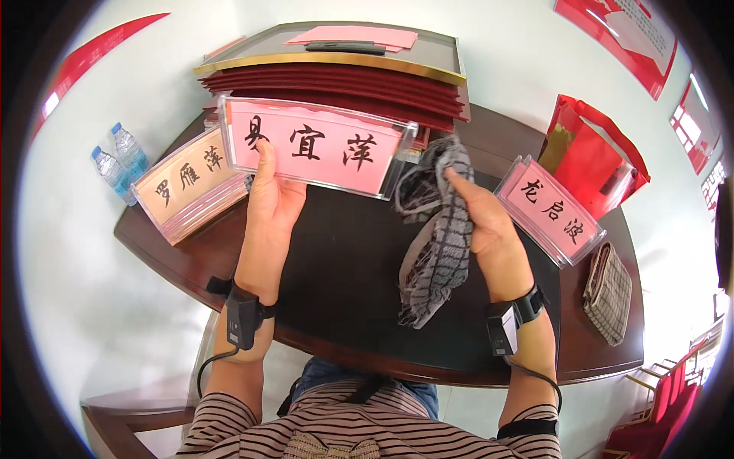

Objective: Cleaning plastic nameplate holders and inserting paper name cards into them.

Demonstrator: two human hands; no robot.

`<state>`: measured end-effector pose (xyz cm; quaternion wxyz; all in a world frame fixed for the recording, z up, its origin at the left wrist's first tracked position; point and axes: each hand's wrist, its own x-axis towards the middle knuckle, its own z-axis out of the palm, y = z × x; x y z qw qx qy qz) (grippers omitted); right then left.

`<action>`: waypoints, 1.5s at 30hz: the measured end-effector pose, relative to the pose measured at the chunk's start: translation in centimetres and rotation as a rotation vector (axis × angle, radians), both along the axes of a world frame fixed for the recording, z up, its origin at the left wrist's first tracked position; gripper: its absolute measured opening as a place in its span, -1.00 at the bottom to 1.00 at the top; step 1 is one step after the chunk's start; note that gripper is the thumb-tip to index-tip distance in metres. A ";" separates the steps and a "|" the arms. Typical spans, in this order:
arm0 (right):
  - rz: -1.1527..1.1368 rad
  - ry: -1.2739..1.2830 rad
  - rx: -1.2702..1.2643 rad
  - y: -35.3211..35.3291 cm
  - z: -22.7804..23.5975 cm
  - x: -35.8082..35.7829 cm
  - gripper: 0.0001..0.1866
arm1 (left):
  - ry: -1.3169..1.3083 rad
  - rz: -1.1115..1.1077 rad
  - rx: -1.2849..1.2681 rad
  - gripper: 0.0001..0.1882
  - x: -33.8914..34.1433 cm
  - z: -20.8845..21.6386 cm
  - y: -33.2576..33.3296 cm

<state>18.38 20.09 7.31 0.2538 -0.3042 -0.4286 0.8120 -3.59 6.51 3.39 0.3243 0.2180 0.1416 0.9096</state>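
Note:
A clear acrylic name plate (336,164) with a pink card inside is raised above the dark table, its lettered face toward me. My left hand (273,195) grips its lower left part, thumb across the front and fingers hidden behind. In my right hand (483,214) hangs a grey checked cloth (437,245), bunched and drooping, close to the plate's right end. A stack of name plates with a beige card on top (187,187) lies left of my left hand. Another stack with a pink card on top (552,206) lies right of my right hand.
Behind the held plate, dark red folders (336,83) are piled under a gold-edged tray (267,47) bearing pink paper and a black pen (344,48). Two water bottles (122,164) stand far left. A red gift bag (592,153) and a folded checked cloth (609,294) sit at right.

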 end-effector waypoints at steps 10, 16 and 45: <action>-0.214 0.097 0.777 -1.9 0.7 -0.3 -0.72 | -0.034 -0.075 -0.082 -0.64 2.4 0.0 0.6; -0.388 -0.091 1.034 -1.8 -2.1 -1.6 -0.61 | -0.015 -0.273 -0.035 -0.65 5.6 0.4 0.4; -0.081 -0.213 1.237 0.1 0.8 1.6 -0.53 | 0.079 -0.281 -0.038 -0.63 5.1 0.7 0.7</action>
